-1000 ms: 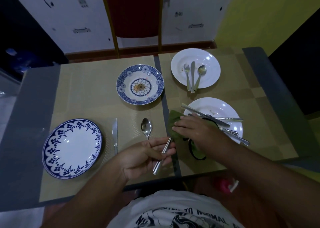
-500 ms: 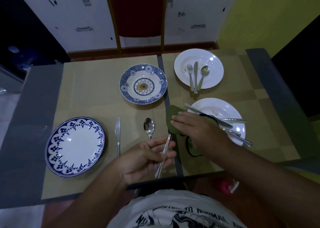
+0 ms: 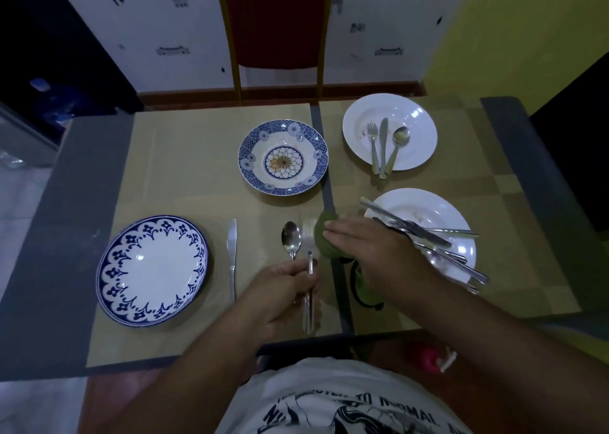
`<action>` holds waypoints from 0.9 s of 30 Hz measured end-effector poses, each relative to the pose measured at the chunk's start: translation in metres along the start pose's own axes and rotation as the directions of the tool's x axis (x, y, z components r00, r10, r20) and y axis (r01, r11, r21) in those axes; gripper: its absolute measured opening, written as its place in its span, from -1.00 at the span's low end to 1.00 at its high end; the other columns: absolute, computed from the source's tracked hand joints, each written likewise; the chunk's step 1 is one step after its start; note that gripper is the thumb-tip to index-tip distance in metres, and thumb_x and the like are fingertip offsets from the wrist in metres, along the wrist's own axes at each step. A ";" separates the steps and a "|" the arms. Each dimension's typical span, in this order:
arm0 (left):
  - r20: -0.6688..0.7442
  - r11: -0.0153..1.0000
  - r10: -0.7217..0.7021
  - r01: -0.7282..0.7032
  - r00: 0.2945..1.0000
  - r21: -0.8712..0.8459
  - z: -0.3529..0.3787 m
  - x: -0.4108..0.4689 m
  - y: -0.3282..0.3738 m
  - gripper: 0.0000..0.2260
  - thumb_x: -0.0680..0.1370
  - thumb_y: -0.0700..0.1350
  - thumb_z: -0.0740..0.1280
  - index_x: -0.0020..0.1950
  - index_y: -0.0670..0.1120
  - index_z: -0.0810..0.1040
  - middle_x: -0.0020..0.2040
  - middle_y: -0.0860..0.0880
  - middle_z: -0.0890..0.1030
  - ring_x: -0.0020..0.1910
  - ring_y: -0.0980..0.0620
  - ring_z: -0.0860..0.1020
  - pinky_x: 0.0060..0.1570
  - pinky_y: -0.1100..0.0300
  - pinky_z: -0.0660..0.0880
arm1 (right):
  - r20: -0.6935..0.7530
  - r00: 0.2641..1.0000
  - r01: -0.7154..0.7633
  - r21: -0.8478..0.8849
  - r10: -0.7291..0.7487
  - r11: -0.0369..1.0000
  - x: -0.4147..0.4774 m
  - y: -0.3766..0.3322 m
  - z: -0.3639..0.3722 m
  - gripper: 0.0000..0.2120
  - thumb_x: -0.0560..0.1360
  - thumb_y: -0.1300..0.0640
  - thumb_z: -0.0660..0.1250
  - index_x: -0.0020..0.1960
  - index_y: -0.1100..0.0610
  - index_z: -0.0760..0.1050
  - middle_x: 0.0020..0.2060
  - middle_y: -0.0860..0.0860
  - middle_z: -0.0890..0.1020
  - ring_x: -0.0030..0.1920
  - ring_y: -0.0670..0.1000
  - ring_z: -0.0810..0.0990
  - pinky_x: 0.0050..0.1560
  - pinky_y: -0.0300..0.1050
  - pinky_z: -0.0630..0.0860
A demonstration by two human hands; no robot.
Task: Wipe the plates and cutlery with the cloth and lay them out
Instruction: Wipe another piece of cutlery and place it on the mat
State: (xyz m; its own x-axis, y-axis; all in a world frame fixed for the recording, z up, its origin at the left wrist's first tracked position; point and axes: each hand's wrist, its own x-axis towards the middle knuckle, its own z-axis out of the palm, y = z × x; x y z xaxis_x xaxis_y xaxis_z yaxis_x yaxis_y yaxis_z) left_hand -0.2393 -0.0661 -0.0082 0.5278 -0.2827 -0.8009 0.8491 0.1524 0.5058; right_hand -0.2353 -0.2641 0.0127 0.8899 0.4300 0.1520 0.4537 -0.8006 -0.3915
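Gripping the fork point(image 3: 309, 255) by its handle, the left hand point(image 3: 283, 288) is straightening it from its earlier slant just right of the spoon point(image 3: 291, 238), likely laying it out wiped, while the right hand point(image 3: 365, 246) is pressing flat-fingered on the cloth point(image 3: 324, 241), further right.

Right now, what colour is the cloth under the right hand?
The cloth is dark green; the head view shows it best.

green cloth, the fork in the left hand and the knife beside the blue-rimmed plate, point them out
green cloth point(image 3: 321, 241), head view, on its bunched left end
fork point(image 3: 308, 236), head view, on the tines
knife point(image 3: 232, 259), head view, about mid-length
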 end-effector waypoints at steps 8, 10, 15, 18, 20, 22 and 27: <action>-0.077 0.997 -0.010 0.015 0.997 0.071 -0.002 -0.008 0.008 -0.82 0.57 -0.39 0.33 0.15 -0.39 0.58 -0.29 -0.19 0.55 -0.40 -0.04 0.52 -0.38 0.16 0.55 | -0.044 0.999 0.031 -0.007 -0.032 0.999 0.005 -0.012 0.007 -0.47 0.34 0.46 0.20 0.28 0.19 0.49 0.26 0.10 0.53 0.30 0.11 0.43 0.28 0.05 0.41; -0.084 0.999 0.003 0.001 0.996 0.050 -0.003 -0.009 0.005 -0.82 0.57 -0.39 0.34 0.15 -0.36 0.61 -0.25 -0.21 0.58 -0.36 -0.05 0.57 -0.31 0.13 0.62 | -0.117 0.993 0.006 0.015 -0.004 1.000 0.010 -0.010 0.005 -0.49 0.38 0.42 0.08 0.27 0.20 0.50 0.25 0.10 0.53 0.30 0.12 0.44 0.28 0.07 0.40; 0.027 0.995 0.093 -0.092 0.995 -0.035 -0.004 -0.011 0.001 -0.83 0.58 -0.40 0.31 0.10 -0.29 0.66 -0.17 -0.19 0.67 -0.17 -0.04 0.68 -0.19 0.10 0.65 | 0.097 0.983 0.160 -0.023 -0.157 0.987 0.010 -0.010 0.024 -0.41 0.30 0.42 0.37 0.29 0.09 0.49 0.26 0.03 0.53 0.29 0.10 0.44 0.29 -0.03 0.38; 0.043 0.996 0.091 -0.090 0.995 -0.031 -0.012 -0.016 -0.003 -0.82 0.58 -0.38 0.34 0.15 -0.28 0.65 -0.11 -0.18 0.68 -0.06 -0.07 0.70 -0.09 0.02 0.69 | 0.075 0.992 0.104 0.008 -0.104 0.995 0.020 -0.005 0.023 -0.48 0.35 0.40 0.27 0.27 0.11 0.50 0.23 0.05 0.54 0.26 0.11 0.46 0.26 -0.04 0.39; 0.063 0.995 0.072 -0.067 0.995 -0.071 -0.019 -0.019 -0.008 -0.80 0.57 -0.39 0.34 0.18 -0.30 0.63 -0.09 -0.19 0.67 -0.07 -0.09 0.70 -0.05 -0.01 0.69 | 0.008 0.997 0.079 -0.019 -0.079 0.997 0.032 -0.006 0.019 -0.54 0.37 0.30 0.12 0.21 0.15 0.56 0.15 0.08 0.60 0.17 0.13 0.52 0.19 -0.08 0.39; 0.090 0.994 0.059 -0.051 0.994 -0.094 -0.023 -0.021 -0.011 -0.78 0.57 -0.39 0.34 0.21 -0.32 0.61 -0.09 -0.18 0.67 -0.13 -0.07 0.69 -0.02 0.01 0.68 | -0.029 0.997 0.073 -0.053 -0.075 0.996 0.040 -0.004 0.018 -0.52 0.34 0.26 0.07 0.17 0.17 0.58 0.11 0.10 0.62 0.13 0.14 0.55 0.17 -0.08 0.39; 0.029 0.981 0.060 -0.054 0.998 -0.186 -0.032 -0.017 -0.010 -0.77 0.56 -0.44 0.31 0.17 -0.28 0.63 -0.18 -0.15 0.66 -0.29 0.01 0.63 -0.10 0.09 0.66 | 0.000 1.000 0.017 -0.029 -0.017 0.999 0.042 0.009 0.029 -0.40 0.22 0.44 0.23 0.23 0.16 0.54 0.19 0.11 0.57 0.20 0.17 0.50 0.25 0.06 0.40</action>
State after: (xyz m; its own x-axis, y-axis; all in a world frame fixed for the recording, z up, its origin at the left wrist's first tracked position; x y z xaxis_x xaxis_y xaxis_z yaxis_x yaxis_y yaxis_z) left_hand -0.2559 -0.0326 -0.0103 0.5773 -0.3004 -0.7593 0.8085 0.3405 0.4800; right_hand -0.1955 -0.2418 -0.0106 0.8821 0.4435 0.1590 0.4700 -0.8047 -0.3627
